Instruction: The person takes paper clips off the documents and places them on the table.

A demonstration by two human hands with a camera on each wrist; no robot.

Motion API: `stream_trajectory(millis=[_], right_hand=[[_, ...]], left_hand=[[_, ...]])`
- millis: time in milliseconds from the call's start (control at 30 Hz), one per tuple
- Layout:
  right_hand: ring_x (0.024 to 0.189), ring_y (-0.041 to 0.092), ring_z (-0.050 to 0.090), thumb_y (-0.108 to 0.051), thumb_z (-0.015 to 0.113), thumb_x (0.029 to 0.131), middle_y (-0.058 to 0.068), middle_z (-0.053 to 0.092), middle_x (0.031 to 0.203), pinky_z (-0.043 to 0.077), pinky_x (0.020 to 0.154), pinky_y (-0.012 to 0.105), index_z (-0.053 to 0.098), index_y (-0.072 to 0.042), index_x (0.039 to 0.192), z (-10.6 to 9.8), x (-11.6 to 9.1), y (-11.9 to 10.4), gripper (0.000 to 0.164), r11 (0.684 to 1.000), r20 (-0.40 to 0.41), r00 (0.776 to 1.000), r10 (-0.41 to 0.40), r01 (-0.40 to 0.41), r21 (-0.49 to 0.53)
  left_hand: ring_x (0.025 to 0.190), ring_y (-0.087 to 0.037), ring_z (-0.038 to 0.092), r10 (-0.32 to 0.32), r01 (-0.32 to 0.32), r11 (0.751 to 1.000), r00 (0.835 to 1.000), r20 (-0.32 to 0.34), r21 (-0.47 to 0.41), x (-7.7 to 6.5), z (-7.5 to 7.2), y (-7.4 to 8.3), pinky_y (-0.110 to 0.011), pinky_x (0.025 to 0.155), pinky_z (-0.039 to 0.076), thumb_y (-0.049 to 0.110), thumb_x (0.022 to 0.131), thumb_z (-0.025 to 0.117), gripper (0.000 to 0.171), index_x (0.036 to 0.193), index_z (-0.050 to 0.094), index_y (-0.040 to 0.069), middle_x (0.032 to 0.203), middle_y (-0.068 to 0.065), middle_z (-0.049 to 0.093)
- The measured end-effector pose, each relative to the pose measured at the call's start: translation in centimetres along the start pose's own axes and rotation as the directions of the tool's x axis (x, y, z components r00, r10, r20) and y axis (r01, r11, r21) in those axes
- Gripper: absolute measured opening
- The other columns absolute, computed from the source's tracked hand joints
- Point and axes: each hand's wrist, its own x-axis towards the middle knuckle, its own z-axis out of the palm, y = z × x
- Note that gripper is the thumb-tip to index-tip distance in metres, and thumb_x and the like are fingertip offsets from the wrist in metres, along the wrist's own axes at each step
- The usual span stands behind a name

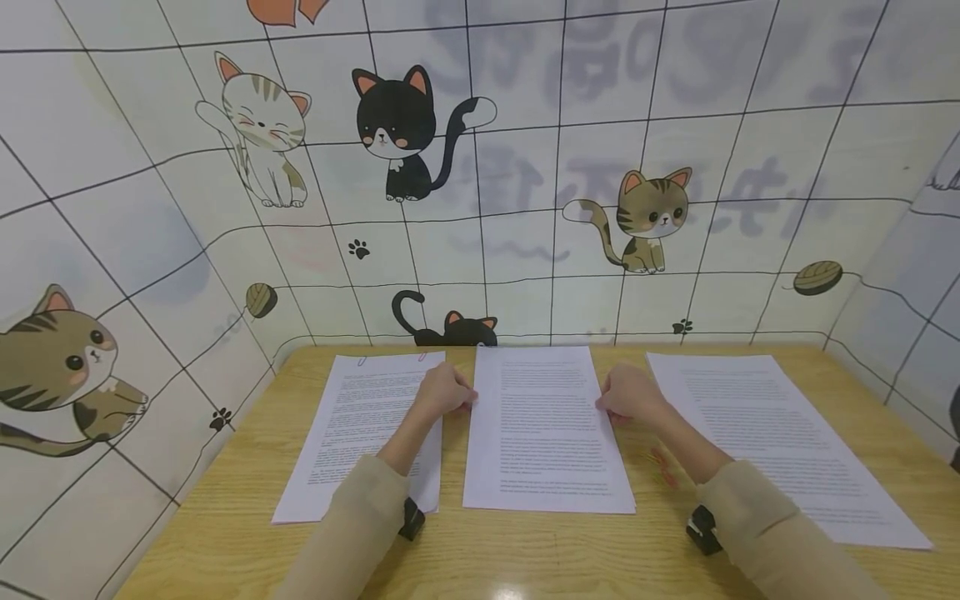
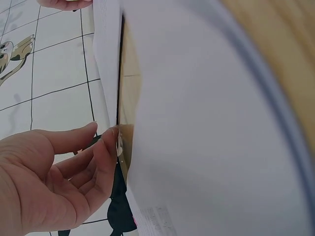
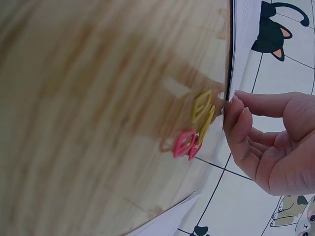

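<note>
- Left hand (image 1: 446,389) and right hand (image 1: 628,392): narrow pinch on opposite side edges of the middle paper stack (image 1: 551,425), on the table (image 1: 525,550).
- Apply even pressure; avoid the nearby paper clips (image 3: 201,106).

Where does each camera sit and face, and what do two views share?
Head: on the head, facing forward and down at the middle papers; left hand, right hand and sleeves show.
Left wrist: on that wrist, facing the left hand at the papers' edge; the right hand partly shows.
Right wrist: on that wrist, facing the right hand and paper clips; only that hand shows.
Shared by both wrist views: middle papers, right hand.
</note>
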Motion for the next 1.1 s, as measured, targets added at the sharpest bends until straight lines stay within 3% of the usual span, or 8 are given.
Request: stream_trajectory(millis=[167,367,467,667,1100], right_hand=[[0.047,0.011,0.051,-0.009,0.066,0.091,0.002,0.058,0.053,0.035,0.048,0.022,0.064,-0.003,0.067,0.0,-0.3,-0.5,0.025,0.998,-0.028,1.000,0.002,-0.004,-0.061],[0.057,0.015,0.046,-0.016,0.064,0.092,0.001,0.053,0.063,0.032,0.052,0.026,0.060,-0.005,0.074,0.2,-0.4,-1.0,0.022,0.991,-0.117,0.993,-0.009,-0.007,-0.137],[0.062,0.018,0.051,-0.015,0.064,0.093,0.006,0.060,0.072,0.038,0.055,0.029,0.064,0.002,0.086,0.3,-0.5,-1.5,0.018,0.992,-0.137,0.990,-0.015,-0.002,-0.126],[0.074,0.024,0.059,-0.017,0.063,0.095,0.017,0.069,0.094,0.049,0.065,0.039,0.064,0.007,0.107,0.5,-0.3,-2.4,0.027,0.993,-0.149,0.987,-0.057,0.041,-0.109],[0.083,0.028,0.068,-0.011,0.063,0.092,0.018,0.072,0.093,0.054,0.075,0.044,0.064,0.007,0.103,1.1,-0.2,-4.8,0.021,0.987,-0.197,0.970,-0.146,0.155,0.031]], left_hand=[[0.058,-0.015,0.065,0.002,-0.002,1.000,1.000,-0.010,-0.009,-0.1,-0.3,-0.3,-0.021,0.054,0.043,0.008,0.087,0.076,0.012,0.076,0.077,0.003,0.064,-0.004,0.070],[0.066,-0.018,0.066,0.007,-0.007,1.000,1.000,-0.016,-0.018,-0.8,-0.9,-0.4,-0.023,0.059,0.044,0.009,0.088,0.075,0.009,0.086,0.077,0.001,0.071,-0.006,0.071],[0.067,-0.018,0.065,0.018,-0.018,1.000,1.000,-0.022,-0.020,-1.4,-1.4,-0.5,-0.024,0.061,0.046,0.009,0.089,0.073,0.010,0.091,0.077,0.000,0.074,-0.006,0.071],[0.066,-0.018,0.065,0.022,-0.024,0.999,0.999,-0.050,-0.043,-2.3,-2.3,-1.0,-0.024,0.061,0.051,0.011,0.092,0.071,0.012,0.097,0.075,0.001,0.080,-0.008,0.071],[0.074,-0.019,0.064,0.001,-0.001,1.000,0.993,-0.115,-0.003,-4.1,-6.2,-3.3,-0.031,0.068,0.051,0.015,0.094,0.070,0.017,0.103,0.073,0.000,0.090,-0.008,0.071]])
